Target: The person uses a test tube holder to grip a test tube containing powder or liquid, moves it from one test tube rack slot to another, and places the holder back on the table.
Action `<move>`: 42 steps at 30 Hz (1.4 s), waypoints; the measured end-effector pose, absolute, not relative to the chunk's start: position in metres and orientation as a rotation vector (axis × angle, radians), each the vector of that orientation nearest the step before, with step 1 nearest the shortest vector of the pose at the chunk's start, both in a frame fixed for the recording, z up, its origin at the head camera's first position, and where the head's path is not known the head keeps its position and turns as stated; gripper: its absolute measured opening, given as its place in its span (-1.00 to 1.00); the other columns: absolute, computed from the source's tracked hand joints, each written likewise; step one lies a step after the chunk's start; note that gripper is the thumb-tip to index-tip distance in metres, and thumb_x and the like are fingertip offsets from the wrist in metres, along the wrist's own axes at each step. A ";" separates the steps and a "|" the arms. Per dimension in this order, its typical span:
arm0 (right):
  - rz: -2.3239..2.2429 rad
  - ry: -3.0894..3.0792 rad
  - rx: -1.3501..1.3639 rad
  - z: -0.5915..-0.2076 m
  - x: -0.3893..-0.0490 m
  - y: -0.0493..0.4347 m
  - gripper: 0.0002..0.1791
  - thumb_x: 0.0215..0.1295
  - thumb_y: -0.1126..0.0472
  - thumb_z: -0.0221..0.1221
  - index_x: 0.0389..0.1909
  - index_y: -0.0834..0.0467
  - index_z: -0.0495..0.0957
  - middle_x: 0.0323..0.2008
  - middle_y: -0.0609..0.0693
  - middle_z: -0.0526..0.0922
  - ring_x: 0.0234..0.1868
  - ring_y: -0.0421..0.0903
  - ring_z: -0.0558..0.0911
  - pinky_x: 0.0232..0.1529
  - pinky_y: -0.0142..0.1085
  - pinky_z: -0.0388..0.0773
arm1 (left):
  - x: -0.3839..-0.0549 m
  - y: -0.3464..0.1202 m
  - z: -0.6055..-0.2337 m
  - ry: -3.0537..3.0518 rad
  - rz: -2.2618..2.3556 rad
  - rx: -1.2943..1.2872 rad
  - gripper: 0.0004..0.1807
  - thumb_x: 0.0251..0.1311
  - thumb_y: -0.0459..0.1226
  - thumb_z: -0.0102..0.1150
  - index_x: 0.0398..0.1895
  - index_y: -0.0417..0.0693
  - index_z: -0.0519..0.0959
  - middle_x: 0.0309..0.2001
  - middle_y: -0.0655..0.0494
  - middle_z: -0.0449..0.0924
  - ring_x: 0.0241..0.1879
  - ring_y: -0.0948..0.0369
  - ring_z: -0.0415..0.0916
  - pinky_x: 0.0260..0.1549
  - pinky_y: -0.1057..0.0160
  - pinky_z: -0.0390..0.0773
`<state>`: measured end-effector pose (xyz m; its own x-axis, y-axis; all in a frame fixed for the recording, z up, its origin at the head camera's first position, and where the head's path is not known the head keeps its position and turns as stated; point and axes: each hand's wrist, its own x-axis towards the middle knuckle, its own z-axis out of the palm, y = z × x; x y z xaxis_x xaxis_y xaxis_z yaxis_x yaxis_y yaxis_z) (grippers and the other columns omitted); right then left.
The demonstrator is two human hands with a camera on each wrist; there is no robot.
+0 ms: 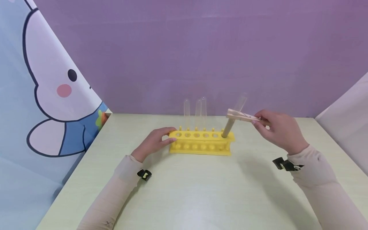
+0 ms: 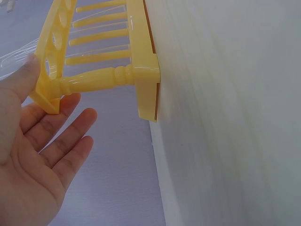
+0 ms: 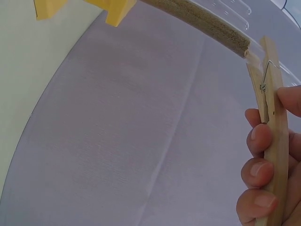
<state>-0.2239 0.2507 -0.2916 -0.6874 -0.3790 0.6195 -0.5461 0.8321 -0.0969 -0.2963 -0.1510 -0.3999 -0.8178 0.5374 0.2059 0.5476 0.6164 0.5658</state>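
Observation:
A yellow test tube rack (image 1: pixel 201 152) stands on the table, and my left hand (image 1: pixel 153 140) grips its left end between thumb and fingers. In the left wrist view, the thumb (image 2: pixel 29 75) lies on the rack's top plate while the lower fingers spread free. My right hand (image 1: pixel 281 129) holds a wooden test tube holder (image 1: pixel 242 116) by its handle. Its jaws clasp a test tube (image 1: pixel 228 127) partly filled with brown grainy material. That tube leans to the right, its lower end at the rack's rightmost hole. The right wrist view shows the holder's wire spring (image 3: pixel 264 84).
Three clear test tubes (image 1: pixel 187 110) stand upside down on pegs along the rack's back. The pale tabletop (image 1: pixel 189 191) ends at a purple backdrop (image 1: pixel 172 64). A cartoon-printed cloth (image 1: pixel 63 105) hangs at the left, a white one (image 1: pixel 350 121) at the right.

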 end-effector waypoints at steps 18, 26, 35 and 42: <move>0.360 -2.494 0.684 -0.301 -0.227 0.243 -0.91 0.13 0.23 0.21 -0.38 0.18 0.60 -0.63 -0.14 0.57 -0.75 -0.29 0.21 -0.75 -0.39 0.16 | -0.294 -0.152 -0.400 -2.822 -0.982 -0.923 -0.54 0.25 -0.08 0.16 0.19 -0.02 0.48 0.13 0.06 0.52 0.00 0.12 0.47 0.03 0.04 0.46; 0.355 -2.551 0.663 -0.307 -0.227 0.241 -0.89 0.14 0.21 0.20 -0.37 0.18 0.59 -0.64 -0.13 0.55 -0.73 -0.28 0.24 -0.75 -0.38 0.19 | -0.295 -0.152 -0.401 -2.830 -0.982 -0.914 -0.53 0.25 -0.08 0.16 0.19 -0.02 0.47 0.13 0.07 0.52 -0.01 0.13 0.47 0.05 0.04 0.45; 0.371 -2.563 0.668 -0.314 -0.229 0.241 -0.91 0.15 0.20 0.22 -0.41 0.14 0.55 -0.67 -0.19 0.46 -0.72 -0.27 0.24 -0.72 -0.38 0.20 | -0.295 -0.152 -0.401 -2.821 -0.976 -0.919 -0.53 0.25 -0.08 0.16 0.19 -0.03 0.47 0.14 0.06 0.52 0.00 0.13 0.47 0.04 0.04 0.46; 0.377 -2.587 0.656 -0.318 -0.231 0.242 -0.91 0.17 0.18 0.22 -0.43 0.11 0.55 -0.70 -0.22 0.39 -0.72 -0.26 0.22 -0.71 -0.38 0.19 | -0.295 -0.151 -0.400 -2.802 -0.975 -0.948 -0.53 0.25 -0.07 0.15 0.19 -0.02 0.47 0.12 0.07 0.53 -0.01 0.14 0.47 0.03 0.05 0.46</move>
